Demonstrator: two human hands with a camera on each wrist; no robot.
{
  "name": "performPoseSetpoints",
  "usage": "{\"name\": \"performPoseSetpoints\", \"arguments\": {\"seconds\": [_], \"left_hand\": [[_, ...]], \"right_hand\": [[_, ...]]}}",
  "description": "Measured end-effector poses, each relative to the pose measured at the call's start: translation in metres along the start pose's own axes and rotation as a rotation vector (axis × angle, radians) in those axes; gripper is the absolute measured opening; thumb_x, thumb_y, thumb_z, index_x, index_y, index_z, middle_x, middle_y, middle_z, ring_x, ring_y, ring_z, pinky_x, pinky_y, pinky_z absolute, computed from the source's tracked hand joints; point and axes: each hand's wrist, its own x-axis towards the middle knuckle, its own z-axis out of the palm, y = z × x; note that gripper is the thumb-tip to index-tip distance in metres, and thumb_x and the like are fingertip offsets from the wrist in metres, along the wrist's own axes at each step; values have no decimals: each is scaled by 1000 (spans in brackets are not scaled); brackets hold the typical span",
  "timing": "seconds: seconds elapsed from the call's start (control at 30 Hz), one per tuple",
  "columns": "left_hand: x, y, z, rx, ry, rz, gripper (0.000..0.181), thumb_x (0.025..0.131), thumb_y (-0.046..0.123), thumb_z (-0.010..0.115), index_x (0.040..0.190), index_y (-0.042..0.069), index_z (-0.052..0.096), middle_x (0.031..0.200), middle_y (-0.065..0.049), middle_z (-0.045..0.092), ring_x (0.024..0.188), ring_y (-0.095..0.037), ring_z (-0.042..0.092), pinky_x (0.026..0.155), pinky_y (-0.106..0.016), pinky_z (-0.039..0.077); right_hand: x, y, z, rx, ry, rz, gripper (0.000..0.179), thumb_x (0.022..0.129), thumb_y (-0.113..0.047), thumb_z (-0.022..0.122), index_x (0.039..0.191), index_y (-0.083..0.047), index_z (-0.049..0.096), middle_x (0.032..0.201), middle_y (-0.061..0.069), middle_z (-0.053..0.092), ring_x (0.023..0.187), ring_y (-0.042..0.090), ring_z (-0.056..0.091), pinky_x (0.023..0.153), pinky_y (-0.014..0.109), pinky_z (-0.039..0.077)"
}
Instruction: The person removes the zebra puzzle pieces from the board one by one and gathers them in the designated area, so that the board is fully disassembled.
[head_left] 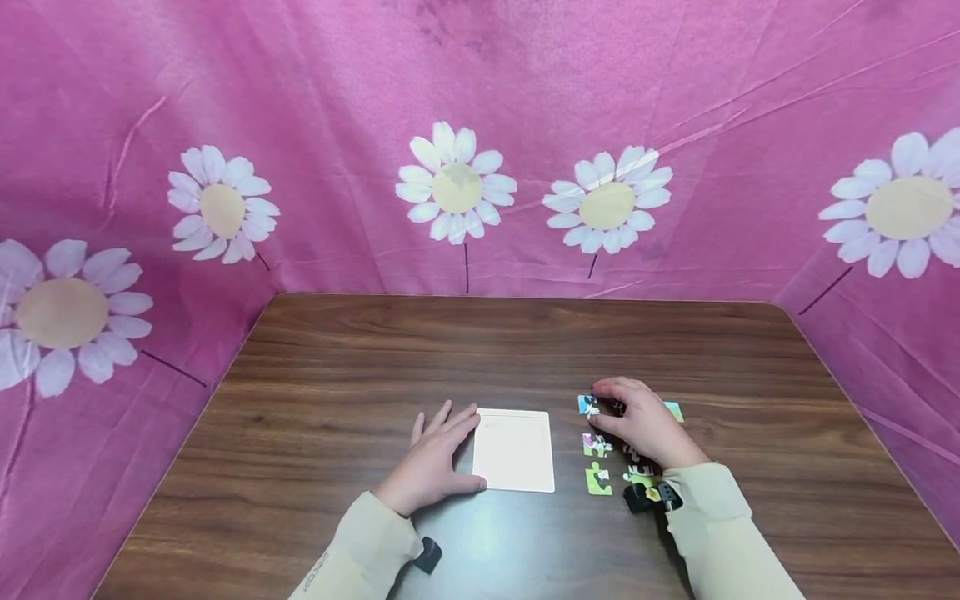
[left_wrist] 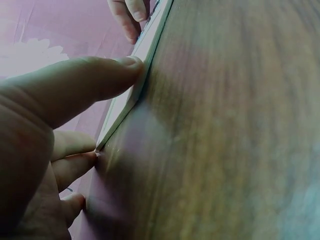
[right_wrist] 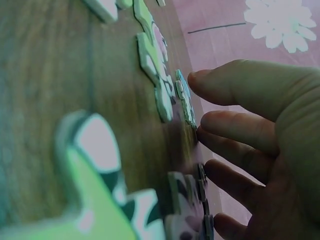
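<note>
The left hand [head_left: 429, 465] is lying on the worktop [head_left: 337, 400] along the left side of a pale board [head_left: 513, 450]. Its fingers are extending straight and spread, the forefinger meeting the board's far left corner and the thumb touching near the closer one; the hand is framing that side rather than curling round it.

The board is lying flat and looking roughly square, so no long axis is showing. A strip of wood is separating it from the loose puzzle pieces [head_left: 596, 444] to its right, whose nearest column is running away from the person, about in line with the board's side. At the far end of that column a blue piece [head_left: 584, 403] is lying just at the left of the gap between the right thumb and forefinger.

The right hand [head_left: 648, 421] is hanging over the other pieces, its fingers loosely bent and parted from the thumb; no piece is showing between them, and whether a fingertip is touching one I cannot tell. So the pieces are lying nearest the right hand, the board nearest the left. Farther right, a green piece [head_left: 674, 411] is peeking out beyond the hand.
</note>
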Motion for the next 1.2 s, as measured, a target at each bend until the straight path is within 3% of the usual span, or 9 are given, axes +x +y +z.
{"name": "performPoseSetpoints", "arguments": {"seconds": [0.27, 0.57, 0.9, 1.2], "left_hand": [[-1, -1, 0, 18, 3, 1, 86, 74, 35, 87, 146, 4, 51, 158, -5, 40, 150, -40, 21, 114, -68, 1], [0, -2, 0, 7, 0, 5, 86, 74, 35, 86, 146, 4, 51, 158, -4, 40, 150, -39, 20, 114, -69, 1], [-1, -3, 2, 12, 0, 11, 85, 74, 35, 86, 146, 4, 51, 158, -5, 40, 150, -40, 20, 114, -69, 1], [-1, -5, 2, 11, 2, 14, 85, 74, 35, 86, 146, 4, 51, 158, -6, 40, 150, -40, 20, 114, -69, 1]], "right_hand": [[2, 4, 1, -7, -8, -10, 40, 82, -18, 81, 118, -2, 71, 124, 9, 66, 122, 39, 52, 96, 61, 35], [4, 6, 1, -45, -8, -6, 39, 81, -17, 80, 116, -3, 72, 121, 8, 66, 119, 39, 53, 91, 58, 35], [5, 7, 2, -21, -13, 5, 26, 80, -13, 79, 104, -7, 76, 120, 6, 67, 118, 37, 53, 91, 57, 32], [5, 3, 2, -34, -28, 8, 24, 79, -15, 81, 102, -8, 76, 121, 6, 66, 118, 37, 52, 90, 57, 32]]}}
